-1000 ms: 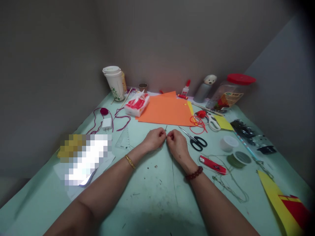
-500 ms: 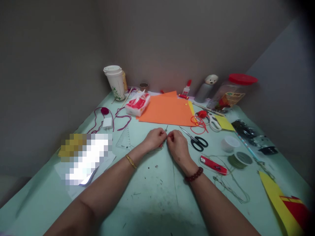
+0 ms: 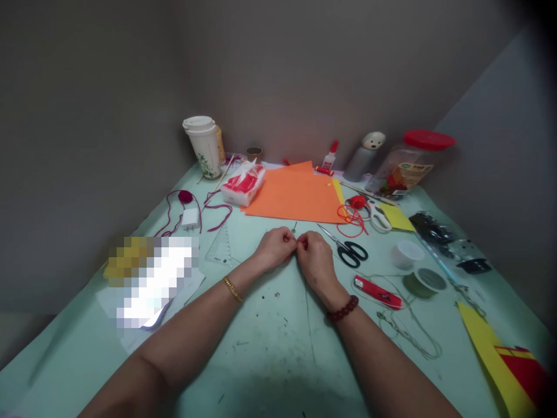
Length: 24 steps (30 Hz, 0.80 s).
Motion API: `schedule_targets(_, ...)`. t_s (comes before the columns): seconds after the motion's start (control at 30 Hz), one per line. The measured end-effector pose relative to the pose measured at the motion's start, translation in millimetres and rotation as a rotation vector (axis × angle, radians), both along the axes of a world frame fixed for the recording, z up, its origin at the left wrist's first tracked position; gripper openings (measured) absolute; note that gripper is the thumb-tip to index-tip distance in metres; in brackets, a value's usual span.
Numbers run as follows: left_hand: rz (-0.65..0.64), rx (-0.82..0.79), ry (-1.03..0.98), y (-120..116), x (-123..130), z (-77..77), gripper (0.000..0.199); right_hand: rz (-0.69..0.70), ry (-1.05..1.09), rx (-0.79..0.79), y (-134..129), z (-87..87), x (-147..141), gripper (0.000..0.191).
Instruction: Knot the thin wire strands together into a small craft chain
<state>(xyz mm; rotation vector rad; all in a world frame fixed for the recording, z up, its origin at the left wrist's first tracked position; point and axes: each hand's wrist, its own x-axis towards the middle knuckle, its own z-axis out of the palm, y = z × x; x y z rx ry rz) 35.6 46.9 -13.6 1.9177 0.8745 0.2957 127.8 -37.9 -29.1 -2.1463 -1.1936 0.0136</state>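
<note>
My left hand and my right hand meet above the middle of the table, fingertips nearly touching. Both are closed in a pinch on a thin cord, whose dark green tail trails down the table from beneath the right hand. The pinched part is mostly hidden by the fingers. Just beyond the fingertips a small dark piece shows, too small to name. Black-handled scissors lie to the right of my right hand. A clear set square lies left of my left hand.
Orange paper sheets and a tissue pack lie behind the hands. At right are a red box cutter, a green cord spool, white scissors and a red-lidded jar. A lidded cup stands back left.
My left hand has shifted slightly to the right, bringing its fingertips closer to my right hand's. The right hand has hardly moved. Both stay pinched.
</note>
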Motion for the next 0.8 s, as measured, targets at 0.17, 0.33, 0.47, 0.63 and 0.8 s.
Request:
schedule_targets(0.17, -0.010, -0.027, -0.032, 0.3, -0.4, -0.8, 0.014, -0.002, -0.005, 0.002, 0.5, -0.2, 1.0, 0.008)
schedule_targets(0.33, -0.004, -0.085, -0.021, 3.5, 0.5, -1.1, 0.013, 0.008, 0.014, 0.028, -0.2, 0.9, 0.5, 0.008)
schedule_targets(0.47, -0.042, -0.104, -0.031, 5.6, -0.2, 0.7, 0.018, 0.025, 0.036, 0.042, -2.0, 3.4, 0.4, 0.006)
schedule_targets(0.63, -0.086, -0.094, -0.024, 6.5, -0.6, 2.4, 0.018, 0.051, 0.074, 0.047, -3.4, 5.4, 0.6, 0.005)
schedule_targets(0.8, -0.094, -0.034, 0.010, 6.5, 0.7, 3.0, 0.015, 0.020, 0.103, 0.013, -2.9, 7.3, -0.8, 0.004)
